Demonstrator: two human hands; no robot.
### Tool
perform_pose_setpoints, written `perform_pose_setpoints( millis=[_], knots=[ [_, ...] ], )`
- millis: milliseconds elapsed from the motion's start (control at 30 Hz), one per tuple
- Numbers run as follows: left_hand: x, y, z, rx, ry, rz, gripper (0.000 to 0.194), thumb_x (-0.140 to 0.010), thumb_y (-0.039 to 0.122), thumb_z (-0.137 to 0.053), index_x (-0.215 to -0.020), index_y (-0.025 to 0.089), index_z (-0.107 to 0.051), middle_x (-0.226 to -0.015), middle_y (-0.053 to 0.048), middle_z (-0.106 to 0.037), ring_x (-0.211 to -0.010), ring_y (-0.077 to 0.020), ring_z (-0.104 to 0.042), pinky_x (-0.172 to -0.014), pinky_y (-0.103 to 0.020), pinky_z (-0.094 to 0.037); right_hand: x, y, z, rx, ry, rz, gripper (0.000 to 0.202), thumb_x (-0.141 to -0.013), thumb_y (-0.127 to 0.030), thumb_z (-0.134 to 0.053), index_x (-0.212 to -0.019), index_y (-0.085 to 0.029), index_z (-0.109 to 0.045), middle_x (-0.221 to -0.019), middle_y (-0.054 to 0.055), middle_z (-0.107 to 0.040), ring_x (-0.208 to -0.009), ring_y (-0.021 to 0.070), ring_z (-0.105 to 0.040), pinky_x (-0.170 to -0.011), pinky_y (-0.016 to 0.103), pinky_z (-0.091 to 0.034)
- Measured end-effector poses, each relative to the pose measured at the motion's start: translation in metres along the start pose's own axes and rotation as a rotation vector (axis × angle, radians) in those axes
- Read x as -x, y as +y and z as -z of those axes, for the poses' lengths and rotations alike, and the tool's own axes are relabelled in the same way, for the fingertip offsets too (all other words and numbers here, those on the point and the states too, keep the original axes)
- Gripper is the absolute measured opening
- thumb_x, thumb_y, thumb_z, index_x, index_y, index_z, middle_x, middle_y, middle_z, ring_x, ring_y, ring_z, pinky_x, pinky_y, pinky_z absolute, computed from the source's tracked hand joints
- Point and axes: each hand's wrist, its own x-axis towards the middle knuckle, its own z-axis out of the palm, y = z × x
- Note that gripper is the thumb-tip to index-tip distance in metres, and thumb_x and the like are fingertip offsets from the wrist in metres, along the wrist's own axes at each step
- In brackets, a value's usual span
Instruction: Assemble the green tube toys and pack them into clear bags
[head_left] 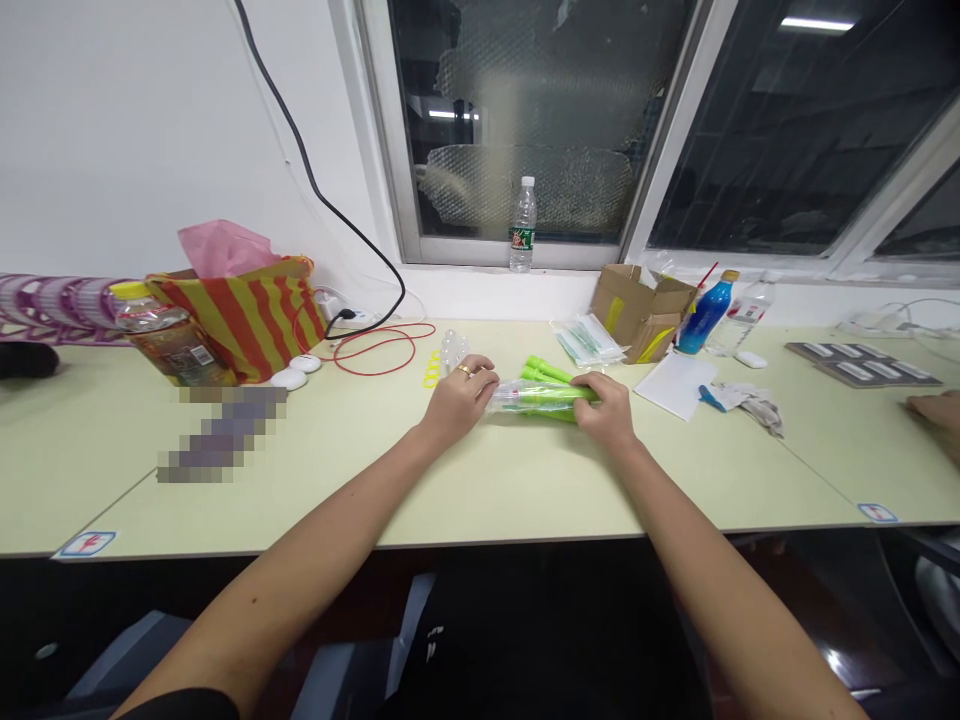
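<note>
A clear plastic bag point(536, 396) with a long green item inside is held level just over the table, between my two hands. My left hand point(454, 402), a ring on one finger, is closed and pinches the bag's left end. Around the right end, my right hand point(604, 410) is closed, its fingers hiding part of the green item. Bright green plastic tubes point(546, 370) lie just behind the bag. Close beyond my left hand are a row of yellow rings point(432, 368) and a clear sheet of small round pieces point(454, 350).
A cardboard box point(643, 305), flat packets point(589, 340), a blue bottle point(706, 312), white paper point(675, 385) and a glove point(750, 402) lie to the right. Leftward stand a striped bag point(244, 320) and a brown drink bottle point(176, 340), near a red cable point(375, 350). Another person's hand point(937, 420) shows far right.
</note>
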Motion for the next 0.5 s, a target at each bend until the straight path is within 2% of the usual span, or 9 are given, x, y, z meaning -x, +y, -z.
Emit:
perform_pose_setpoints(
  millis=[367, 500],
  knots=[
    [-0.004, -0.0008, 0.0022, -0.105, 0.006, -0.064, 0.016, -0.095, 0.019, -0.046, -0.092, 0.018, -0.061, -0.099, -0.008, -0.062, -0.082, -0.0148, -0.061, -0.066, -0.026, -0.047, -0.0017, -0.0001, -0.0006, -0.06, -0.002, -0.035, 0.026, -0.062, -0.013, -0.05, -0.081, -0.021, -0.066, -0.081, 0.005, -0.07, -0.076, 0.0236, -0.066, -0.074, 0.037, -0.053],
    [-0.0037, -0.0024, 0.0019, -0.12, 0.004, -0.085, 0.018, -0.093, 0.013, -0.044, -0.09, 0.019, -0.061, -0.1, -0.008, -0.063, -0.079, -0.0139, -0.06, -0.063, -0.025, -0.043, -0.0018, -0.0001, -0.0007, -0.072, -0.004, -0.048, 0.027, -0.062, -0.012, -0.05, -0.081, -0.021, -0.067, -0.08, 0.004, -0.071, -0.075, 0.0232, -0.066, -0.073, 0.036, -0.053]
  ],
)
